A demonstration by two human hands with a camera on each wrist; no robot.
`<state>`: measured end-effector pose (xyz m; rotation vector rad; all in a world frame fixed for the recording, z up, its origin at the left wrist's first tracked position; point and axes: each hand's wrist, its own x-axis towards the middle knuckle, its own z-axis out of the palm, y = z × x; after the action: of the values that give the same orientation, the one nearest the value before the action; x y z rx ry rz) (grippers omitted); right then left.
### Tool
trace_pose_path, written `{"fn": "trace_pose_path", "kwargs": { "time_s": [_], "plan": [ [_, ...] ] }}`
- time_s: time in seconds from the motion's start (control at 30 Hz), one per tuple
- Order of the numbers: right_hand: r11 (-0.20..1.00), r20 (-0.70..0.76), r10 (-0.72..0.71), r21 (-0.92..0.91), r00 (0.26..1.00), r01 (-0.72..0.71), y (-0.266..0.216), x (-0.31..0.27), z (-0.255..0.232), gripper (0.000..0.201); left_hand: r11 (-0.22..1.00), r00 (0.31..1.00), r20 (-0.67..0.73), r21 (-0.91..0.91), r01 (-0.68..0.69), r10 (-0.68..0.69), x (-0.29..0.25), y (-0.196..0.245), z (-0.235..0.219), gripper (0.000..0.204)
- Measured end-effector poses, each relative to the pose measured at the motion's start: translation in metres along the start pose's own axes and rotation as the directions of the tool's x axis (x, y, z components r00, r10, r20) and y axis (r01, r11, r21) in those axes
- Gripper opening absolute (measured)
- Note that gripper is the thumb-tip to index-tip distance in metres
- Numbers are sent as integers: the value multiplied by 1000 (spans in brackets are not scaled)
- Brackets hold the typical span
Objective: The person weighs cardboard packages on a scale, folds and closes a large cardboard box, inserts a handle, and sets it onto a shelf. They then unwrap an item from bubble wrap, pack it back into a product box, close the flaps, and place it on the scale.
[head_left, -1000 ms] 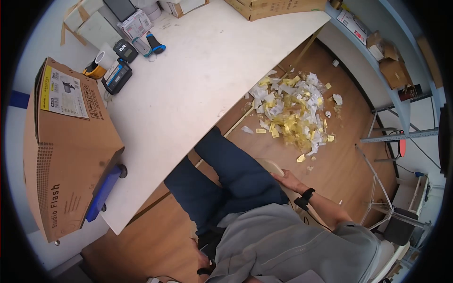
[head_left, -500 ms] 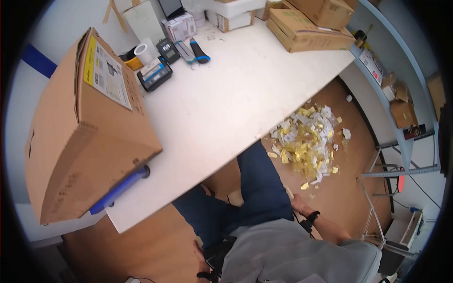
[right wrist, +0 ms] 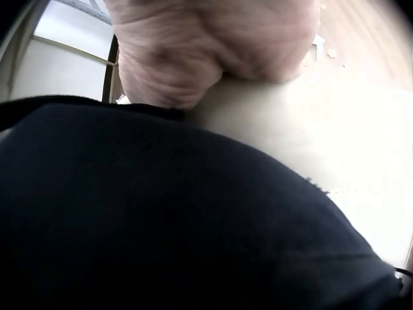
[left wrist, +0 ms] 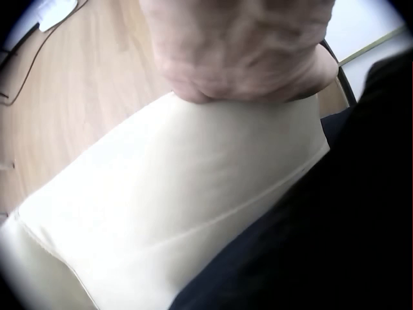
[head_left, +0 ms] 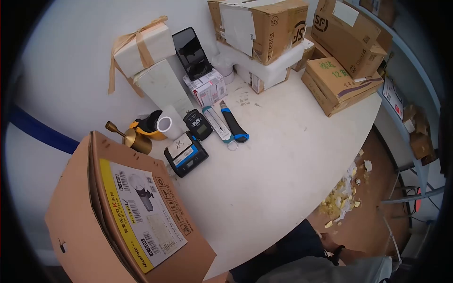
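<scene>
In the head view my right hand [head_left: 329, 241] is low at the right, beside a dark trouser leg [head_left: 302, 240]. The right wrist view has the heel of that hand [right wrist: 213, 48] against a cream seat [right wrist: 348, 129]; its fingers are out of sight. My left hand is outside the head view. Its heel [left wrist: 242, 48] rests at the edge of a cream seat surface [left wrist: 174, 187] in the left wrist view, beside dark cloth [left wrist: 290, 245], fingers hidden.
The white table [head_left: 269, 174] carries a large carton [head_left: 137, 212] at left, a blue-black cutter [head_left: 233, 123], a black device [head_left: 186, 155], a phone [head_left: 192, 54] and stacked boxes [head_left: 339, 85] at the back. Crumpled paper scraps [head_left: 342, 198] lie on the floor at right.
The head view has tilted up towards the table and the back boxes. My left hand has dropped out of that view; my right hand appears lower and farther right, still beside the leg.
</scene>
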<state>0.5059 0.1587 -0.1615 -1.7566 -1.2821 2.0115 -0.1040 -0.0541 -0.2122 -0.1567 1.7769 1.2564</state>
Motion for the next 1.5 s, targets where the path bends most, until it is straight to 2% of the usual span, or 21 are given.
{"fn": "trace_pose_path", "kwargs": {
  "time_s": [0.03,0.1,0.13,0.17,0.23,0.3,0.4,0.5,0.53,0.57,0.6,0.73,0.8,0.9,0.97,1.0,1.1,1.13,1.17,1.27,1.5],
  "plan": [
    [1000,3,-9,5,1000,9,6,7,0,49,1000,1000,4,8,-16,16,-2,0,-2,68],
    [963,-6,176,-205,984,-173,4,20,-19,44,999,999,5,-4,-44,44,-14,-16,3,67],
    [981,-24,62,-180,998,-66,-30,7,-6,38,998,998,7,-7,-65,65,-17,-20,4,67],
    [982,-20,53,-182,998,-56,-16,12,3,38,997,997,10,-4,-80,80,-24,-24,3,67],
    [935,11,-355,14,935,355,1,22,-3,40,996,996,12,-31,-83,83,-47,-48,18,67],
    [948,48,-316,57,948,313,6,20,-9,41,993,994,18,-33,-111,112,-51,-51,25,66],
    [975,36,-173,-132,984,176,4,23,-13,45,986,986,29,-26,-165,166,-33,-30,39,66],
    [935,16,-287,-212,958,283,-39,3,2,41,978,978,31,-4,-208,208,1,10,45,65],
    [938,74,-60,-337,995,82,-27,8,-13,54,975,975,37,3,-220,220,14,28,49,65],
    [859,6,-300,-434,954,273,-27,5,-9,46,974,973,46,2,-226,226,26,41,58,65],
    [854,2,-301,-445,954,270,-33,10,-13,46,974,972,57,-3,-228,228,35,49,68,65],
    [994,-135,61,-78,989,-72,-37,7,-22,33,973,970,83,7,-231,230,39,62,77,64],
    [989,-143,-3,-148,990,-18,-44,12,-21,30,964,961,86,0,-264,264,44,62,84,64],
    [954,-138,77,-277,987,-113,-23,15,-25,27,960,959,54,20,-281,279,10,44,69,64],
    [999,-62,-23,-37,998,21,-11,15,-31,33,962,962,18,10,-273,272,-30,25,68,63],
    [999,-38,-25,-50,999,23,-4,8,-38,33,960,960,-2,10,-279,279,-47,21,64,63],
    [933,-142,18,-353,990,-68,-6,2,-56,42,938,937,-41,4,-347,347,-62,40,63,63],
    [864,-112,-41,-504,993,-21,-46,-38,-51,43,934,933,-49,2,-356,356,-67,41,65,62],
    [827,-218,-21,-552,976,-106,-11,-50,-67,44,934,932,-57,3,-358,358,-74,40,65,62],
    [856,-187,-14,-511,982,-85,20,-64,-94,37,933,931,-73,14,-358,358,-90,37,64,62],
    [867,-126,-54,-499,991,-17,5,-65,-109,35,930,927,-76,36,-365,366,-107,42,67,61]
  ]
}}
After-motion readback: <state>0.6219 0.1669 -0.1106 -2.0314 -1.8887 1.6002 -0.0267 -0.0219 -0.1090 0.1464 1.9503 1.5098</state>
